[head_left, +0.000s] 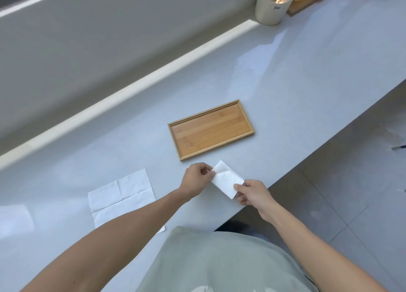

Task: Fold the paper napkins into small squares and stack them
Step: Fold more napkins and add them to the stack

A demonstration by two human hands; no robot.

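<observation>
Folded napkin (226,179), a white narrow rectangle, is held between both hands just above the near edge of the grey countertop (285,89). The left hand (196,178) pinches its far-left corner with thumb and fingers, and the right hand (250,192) pinches the near-right corner in the same way. Just beyond the napkin lies a shallow wooden tray (212,130), with nothing inside. To the left, partly under the left forearm, an unfolded napkin (120,194) lies flat on the countertop, with crease lines dividing it in four squares. At the far end stands a cream cup (271,6); it carries small dark writing, too small to read.
</observation>
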